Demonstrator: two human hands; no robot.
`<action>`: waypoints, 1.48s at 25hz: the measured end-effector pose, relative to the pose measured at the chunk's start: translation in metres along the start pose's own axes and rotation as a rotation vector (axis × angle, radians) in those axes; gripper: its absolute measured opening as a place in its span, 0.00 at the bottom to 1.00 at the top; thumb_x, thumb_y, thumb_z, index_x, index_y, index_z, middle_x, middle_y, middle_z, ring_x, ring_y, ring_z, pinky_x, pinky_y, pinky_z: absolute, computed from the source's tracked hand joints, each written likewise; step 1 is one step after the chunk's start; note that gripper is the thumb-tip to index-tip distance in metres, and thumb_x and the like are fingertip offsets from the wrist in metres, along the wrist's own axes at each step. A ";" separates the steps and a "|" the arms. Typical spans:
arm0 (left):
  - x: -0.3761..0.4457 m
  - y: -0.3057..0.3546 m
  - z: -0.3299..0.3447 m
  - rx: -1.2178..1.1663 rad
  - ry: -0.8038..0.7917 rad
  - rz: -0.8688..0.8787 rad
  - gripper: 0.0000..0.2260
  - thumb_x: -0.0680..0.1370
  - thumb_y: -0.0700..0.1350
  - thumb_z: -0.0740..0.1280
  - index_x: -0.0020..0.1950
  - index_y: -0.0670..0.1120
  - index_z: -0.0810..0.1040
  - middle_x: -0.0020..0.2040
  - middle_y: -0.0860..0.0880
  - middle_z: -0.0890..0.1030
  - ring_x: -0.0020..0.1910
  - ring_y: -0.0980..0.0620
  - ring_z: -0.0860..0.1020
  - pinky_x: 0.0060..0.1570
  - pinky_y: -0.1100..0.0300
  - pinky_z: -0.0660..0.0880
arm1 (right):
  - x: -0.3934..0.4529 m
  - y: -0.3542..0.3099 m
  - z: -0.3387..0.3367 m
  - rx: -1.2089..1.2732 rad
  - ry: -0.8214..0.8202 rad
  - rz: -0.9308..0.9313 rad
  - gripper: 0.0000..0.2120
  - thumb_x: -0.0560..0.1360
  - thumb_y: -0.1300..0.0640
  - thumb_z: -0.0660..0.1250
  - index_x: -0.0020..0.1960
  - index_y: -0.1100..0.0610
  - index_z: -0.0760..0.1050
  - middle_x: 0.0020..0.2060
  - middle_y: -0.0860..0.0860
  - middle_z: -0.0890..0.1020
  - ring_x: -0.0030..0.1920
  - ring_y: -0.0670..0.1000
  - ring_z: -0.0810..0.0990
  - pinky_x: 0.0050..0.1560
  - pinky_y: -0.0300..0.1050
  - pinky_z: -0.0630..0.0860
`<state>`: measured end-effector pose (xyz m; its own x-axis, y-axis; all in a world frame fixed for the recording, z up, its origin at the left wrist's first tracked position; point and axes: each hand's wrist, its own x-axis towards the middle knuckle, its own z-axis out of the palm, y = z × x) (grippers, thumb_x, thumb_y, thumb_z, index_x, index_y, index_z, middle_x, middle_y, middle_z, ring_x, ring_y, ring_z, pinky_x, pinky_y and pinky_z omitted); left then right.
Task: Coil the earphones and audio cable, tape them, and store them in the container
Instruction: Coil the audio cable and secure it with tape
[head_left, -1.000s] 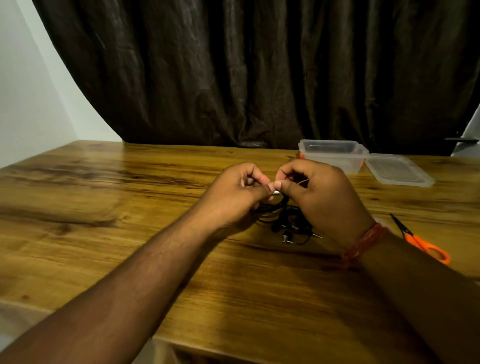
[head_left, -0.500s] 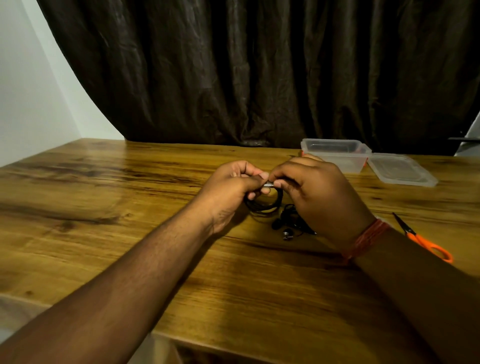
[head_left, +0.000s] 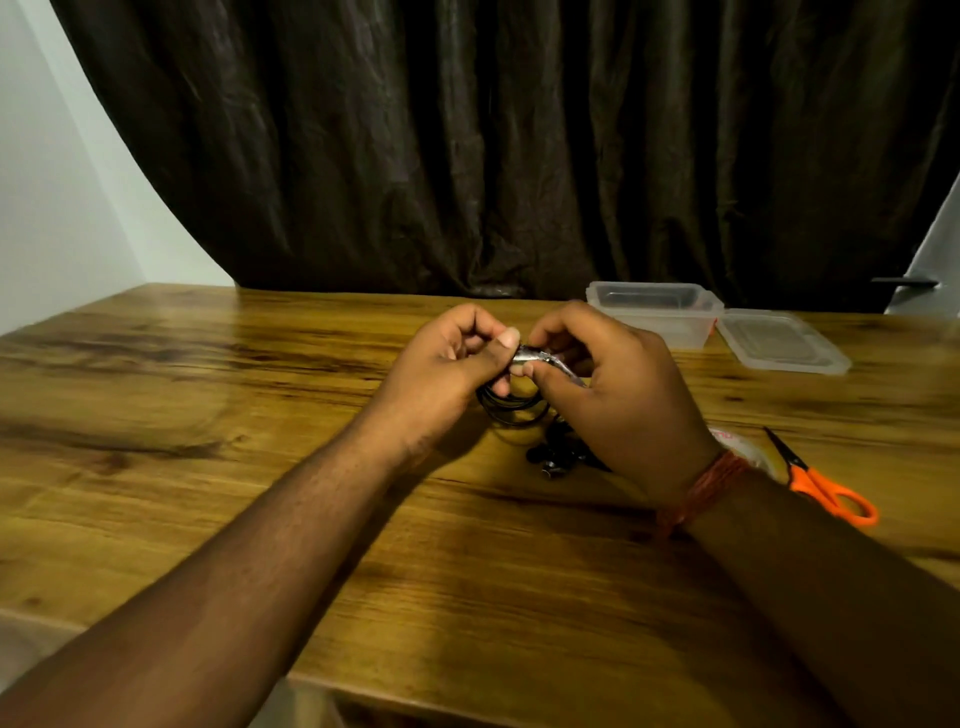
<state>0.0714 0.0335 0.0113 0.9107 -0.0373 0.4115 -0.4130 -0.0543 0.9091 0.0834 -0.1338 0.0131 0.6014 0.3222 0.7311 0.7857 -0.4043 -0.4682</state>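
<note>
Hands meet over the middle of the wooden table (head_left: 260, 519) in our head view. Our left hand (head_left: 441, 371) curls round a coil of black cable (head_left: 511, 408), thumb pinching a clear strip of tape (head_left: 540, 358) at its top. Our right hand (head_left: 618, 384) pinches the same tape with thumb and curled fingers. Black earphones (head_left: 553, 460) lie on the table just below the right hand. Farther right stands the clear container (head_left: 654, 312), its lid (head_left: 782, 343) beside it, and orange scissors (head_left: 826, 486) lie near our right wrist.

Black coiled cable (head_left: 511, 408) held up, earphones (head_left: 553, 460) on table, open clear container (head_left: 655, 312)
</note>
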 end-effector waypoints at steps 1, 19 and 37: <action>0.000 0.001 0.000 0.028 0.003 0.021 0.07 0.80 0.39 0.64 0.43 0.48 0.75 0.34 0.52 0.80 0.30 0.57 0.76 0.35 0.66 0.72 | 0.000 -0.001 -0.001 0.038 0.018 0.039 0.08 0.72 0.61 0.72 0.50 0.56 0.77 0.41 0.47 0.80 0.43 0.43 0.79 0.42 0.39 0.77; 0.002 0.002 0.000 -0.112 0.009 -0.051 0.09 0.79 0.33 0.60 0.45 0.44 0.77 0.38 0.49 0.81 0.33 0.53 0.80 0.36 0.64 0.77 | -0.001 0.001 -0.002 0.040 -0.015 -0.034 0.11 0.73 0.62 0.71 0.54 0.54 0.77 0.46 0.47 0.82 0.48 0.45 0.81 0.48 0.48 0.79; 0.000 0.002 0.002 -0.197 -0.035 -0.084 0.07 0.79 0.33 0.61 0.48 0.43 0.76 0.38 0.48 0.79 0.34 0.55 0.78 0.36 0.65 0.75 | 0.000 0.004 -0.001 0.008 -0.021 -0.093 0.07 0.73 0.61 0.70 0.51 0.55 0.80 0.45 0.47 0.81 0.48 0.45 0.80 0.48 0.49 0.78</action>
<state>0.0708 0.0318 0.0130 0.9393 -0.0761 0.3346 -0.3225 0.1372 0.9366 0.0864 -0.1365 0.0118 0.5289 0.3754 0.7611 0.8392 -0.3653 -0.4029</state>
